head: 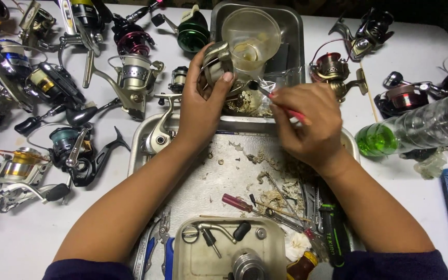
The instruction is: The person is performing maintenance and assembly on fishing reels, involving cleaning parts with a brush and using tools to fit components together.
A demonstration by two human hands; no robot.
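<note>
My left hand [199,106] grips a beige fishing reel body [217,63], holding it up above the far edge of a large metal tray [140,136]. My right hand [307,122] holds a thin red-handled brush [286,106] whose dark tip touches the reel body. A clear plastic cup [251,37] with a little yellowish liquid stands just behind the reel, inside a deeper metal pan [294,31]. Dirty scraps of paper lie in the tray under my hands.
Several fishing reels lie over the white table at left [130,78] and right [333,67]. A plastic bottle with green liquid [416,127] lies at right. A small tin with parts [229,249], a red screwdriver [237,202] and pliers [162,243] sit in front.
</note>
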